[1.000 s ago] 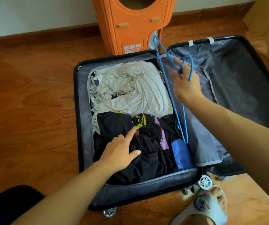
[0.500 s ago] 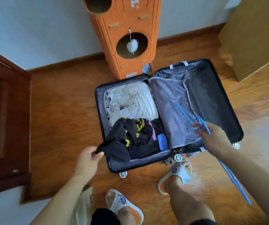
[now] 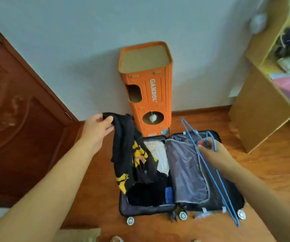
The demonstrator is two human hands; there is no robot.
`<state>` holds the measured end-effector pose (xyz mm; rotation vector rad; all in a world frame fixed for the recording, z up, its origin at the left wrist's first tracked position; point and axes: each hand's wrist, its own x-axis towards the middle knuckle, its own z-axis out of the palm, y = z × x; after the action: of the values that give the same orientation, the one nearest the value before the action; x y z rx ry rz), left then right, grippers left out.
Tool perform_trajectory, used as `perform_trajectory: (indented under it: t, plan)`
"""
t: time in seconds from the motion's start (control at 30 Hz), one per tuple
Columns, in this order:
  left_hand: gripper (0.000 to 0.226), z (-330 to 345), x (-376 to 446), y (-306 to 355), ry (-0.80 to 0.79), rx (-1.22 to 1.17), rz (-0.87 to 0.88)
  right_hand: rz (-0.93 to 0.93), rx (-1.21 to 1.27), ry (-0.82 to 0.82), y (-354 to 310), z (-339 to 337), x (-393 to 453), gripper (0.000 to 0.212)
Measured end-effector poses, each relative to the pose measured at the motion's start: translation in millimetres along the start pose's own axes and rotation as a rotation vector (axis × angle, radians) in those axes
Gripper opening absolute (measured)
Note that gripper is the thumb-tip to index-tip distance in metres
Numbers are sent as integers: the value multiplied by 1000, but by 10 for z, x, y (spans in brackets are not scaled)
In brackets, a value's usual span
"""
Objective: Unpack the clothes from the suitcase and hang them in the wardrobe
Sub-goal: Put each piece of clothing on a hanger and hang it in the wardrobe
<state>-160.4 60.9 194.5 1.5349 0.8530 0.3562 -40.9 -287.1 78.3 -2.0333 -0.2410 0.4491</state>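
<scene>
Left hand point(image 3: 97, 126) pinches the black shirt point(image 3: 132, 158), lifted clear above the open suitcase point(image 3: 146, 209), its tail trailing inside. Right hand point(image 3: 210, 152) grips blue hangers point(image 3: 212, 179) over the lid half. Bare floor point(image 3: 263, 168) lies right.

Glossy wood floor point(image 3: 271, 172), matt black cloth shirt point(image 3: 125, 154), grey fabric suitcase lining point(image 3: 184, 172).
</scene>
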Motion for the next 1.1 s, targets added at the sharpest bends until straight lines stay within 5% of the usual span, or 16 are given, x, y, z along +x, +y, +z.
perform_trajectory:
  t: [0.1,0.3,0.53,0.73,0.83,1.0,1.1]
  plan:
    - [16,9,-408,501,-11,147,73,-59,50,-61,-454,-267,4,18]
    - [16,-123,-1088,1353,53,842,461,-177,140,-195,-1814,-394,-33,16]
    - [13,-64,-1575,2015,-29,530,532,-460,20,-370,-2962,-502,-491,18]
    - [5,60,-1830,1963,-91,420,563,-301,63,-611,-3054,-376,-601,8]
    - [14,5,-1898,1791,-137,419,466,-306,163,-485,-3071,-595,-554,17]
    - [45,69,-2304,1236,-607,500,64,-352,283,-339,-3352,-1243,-492,18]
    - [56,172,-2399,955,-325,524,127,-362,36,-221,-3389,-1511,-483,16]
